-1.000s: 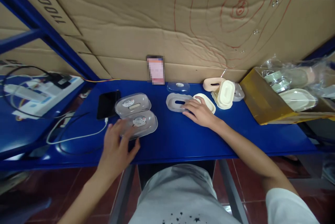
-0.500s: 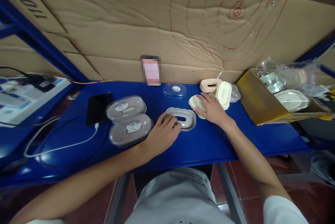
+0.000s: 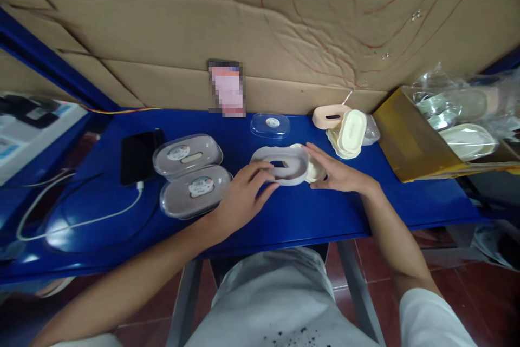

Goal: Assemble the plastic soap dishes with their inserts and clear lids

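My left hand (image 3: 252, 184) grips the left end of a grey oval plastic dish (image 3: 298, 165) with a long slot in its middle, thumb at the near side and fingers at the slot. The dish looks tipped up and overlaps a cream oval plastic piece (image 3: 317, 169). My right hand (image 3: 341, 172) is curved round the right side of that cream piece, fingers at the far edge and thumb at the near edge; its fingertips come close to the grey dish. Left of my left hand lie two grey oval cases (image 3: 195, 191) with clear, labelled lids.
A clear labelled lid (image 3: 270, 125) lies behind the dish. Stacked cream pieces (image 3: 352, 131) and a peach slotted piece (image 3: 325, 117) are at back right, beside a cardboard box (image 3: 400, 138) of wrapped parts. A black phone (image 3: 140, 157) with a white cable lies left.
The grey dish has been picked up and tipped over the cream piece. My right hand has shifted from the top of the cream piece to its right side. The camera view has moved slightly.
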### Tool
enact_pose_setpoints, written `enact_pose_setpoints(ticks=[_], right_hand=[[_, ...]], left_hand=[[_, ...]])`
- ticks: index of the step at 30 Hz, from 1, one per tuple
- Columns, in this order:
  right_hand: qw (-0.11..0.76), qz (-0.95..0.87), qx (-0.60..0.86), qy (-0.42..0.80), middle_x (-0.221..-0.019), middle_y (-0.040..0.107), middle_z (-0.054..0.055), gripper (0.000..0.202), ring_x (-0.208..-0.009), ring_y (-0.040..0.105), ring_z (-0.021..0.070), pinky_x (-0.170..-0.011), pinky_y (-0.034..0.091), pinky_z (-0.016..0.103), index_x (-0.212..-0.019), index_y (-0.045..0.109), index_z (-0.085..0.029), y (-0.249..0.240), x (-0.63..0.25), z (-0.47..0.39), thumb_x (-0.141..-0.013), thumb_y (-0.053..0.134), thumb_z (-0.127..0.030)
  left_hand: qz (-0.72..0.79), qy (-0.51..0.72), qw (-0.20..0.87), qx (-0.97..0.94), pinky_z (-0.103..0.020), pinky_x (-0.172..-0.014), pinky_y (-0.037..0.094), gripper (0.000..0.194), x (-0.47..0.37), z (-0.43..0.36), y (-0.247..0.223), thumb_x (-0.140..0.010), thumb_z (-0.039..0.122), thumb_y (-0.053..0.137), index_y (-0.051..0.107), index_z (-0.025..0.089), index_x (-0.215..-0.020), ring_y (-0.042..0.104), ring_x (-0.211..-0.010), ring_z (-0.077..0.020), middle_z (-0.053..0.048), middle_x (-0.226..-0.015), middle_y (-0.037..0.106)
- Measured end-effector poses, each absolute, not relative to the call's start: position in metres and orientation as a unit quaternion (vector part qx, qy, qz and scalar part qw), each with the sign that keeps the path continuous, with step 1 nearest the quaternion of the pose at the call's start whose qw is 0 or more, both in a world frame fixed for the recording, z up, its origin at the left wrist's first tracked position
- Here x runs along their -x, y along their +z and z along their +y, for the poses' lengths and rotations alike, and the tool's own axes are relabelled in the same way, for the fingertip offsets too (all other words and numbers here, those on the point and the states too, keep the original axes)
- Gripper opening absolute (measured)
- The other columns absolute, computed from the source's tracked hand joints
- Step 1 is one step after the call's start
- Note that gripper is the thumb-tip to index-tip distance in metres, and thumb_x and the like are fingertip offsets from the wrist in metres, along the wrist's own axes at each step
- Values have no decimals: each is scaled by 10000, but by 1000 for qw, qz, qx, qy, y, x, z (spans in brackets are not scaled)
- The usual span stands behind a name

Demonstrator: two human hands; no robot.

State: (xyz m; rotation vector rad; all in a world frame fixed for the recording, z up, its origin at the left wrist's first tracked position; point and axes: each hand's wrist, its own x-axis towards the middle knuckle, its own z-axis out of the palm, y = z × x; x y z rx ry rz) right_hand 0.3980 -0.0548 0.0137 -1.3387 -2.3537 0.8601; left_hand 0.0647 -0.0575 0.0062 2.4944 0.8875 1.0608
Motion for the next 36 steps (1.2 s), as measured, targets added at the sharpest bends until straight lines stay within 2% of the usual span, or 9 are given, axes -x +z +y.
enact_pose_setpoints(ticks=[6,10,14,20,22,24,26,28,36], right_hand=[[279,-819,435,248,-1858,106,101,1336,-1700,177,397,-1357,253,655,-1772,27,-385,16,-367,-59,-801,911,-632],[393,-797,426,169,-1725,456,96,848,-1552,496,371,-1293,407,617,-1624,490,-366,37,-361,-66,-890,849,-594],[487,-707,479,184,-1117,798,64,384,-1046,764,290,-982,636,509,-1125,744,-281,42,-359,-66,-941,783,-616],[472,-543,558,413,-730,644,-54,619,-502,635,187,-433,583,348,-1294,588,-304,30,-366,-53,-917,688,-786],[423,-571,567,418,-836,700,-13,631,-580,701,208,-496,641,381,-1345,598,-300,33,-373,-54,-961,606,-800],[371,-657,545,367,-1191,758,85,680,-974,796,286,-825,713,480,-1453,587,-290,41,-380,-59,-989,574,-786],[325,-742,501,304,-1602,581,121,811,-1442,606,363,-1195,544,579,-1606,484,-300,49,-385,-63,-963,645,-767],[297,-788,468,267,-1749,419,87,887,-1621,387,381,-1334,347,614,-1654,438,-331,54,-388,-65,-921,731,-735],[298,-798,496,166,-1407,697,122,499,-1486,550,375,-1242,449,580,-1244,701,-291,47,-395,-57,-918,781,-660]], left_hand=[[316,391,117,-857,-485,-1087,570,73,-67,-54,20,-1094,295,622,633,228,-1122,690,-1254,-285,-104,-1318,708],[320,376,158,-855,-463,-1053,580,115,-80,-46,31,-1110,324,586,618,237,-1179,708,-1194,-266,-81,-1241,727],[315,437,216,-814,-463,-1103,569,329,-94,-37,32,-1094,355,605,529,247,-1395,646,-1323,-267,-121,-1397,645],[276,384,203,-857,-608,-1304,389,865,-98,-30,2,-946,375,825,327,311,-1651,397,-1596,-376,-174,-1713,341],[285,371,215,-857,-602,-1316,374,852,-97,-28,-3,-964,353,803,317,314,-1664,397,-1600,-368,-172,-1713,347],[298,372,242,-845,-594,-1324,361,848,-96,-25,-5,-958,376,812,336,301,-1656,412,-1592,-361,-169,-1694,387],[301,374,276,-833,-594,-1321,360,857,-97,-22,-5,-945,427,826,352,290,-1645,436,-1577,-358,-167,-1675,428],[297,374,304,-824,-596,-1318,358,869,-100,-21,-7,-948,463,817,337,281,-1650,443,-1573,-361,-172,-1676,439],[334,309,305,-837,-594,-1211,492,1137,-97,-34,-15,-858,234,863,139,309,-1732,533,-1482,-377,-194,-1689,372]])
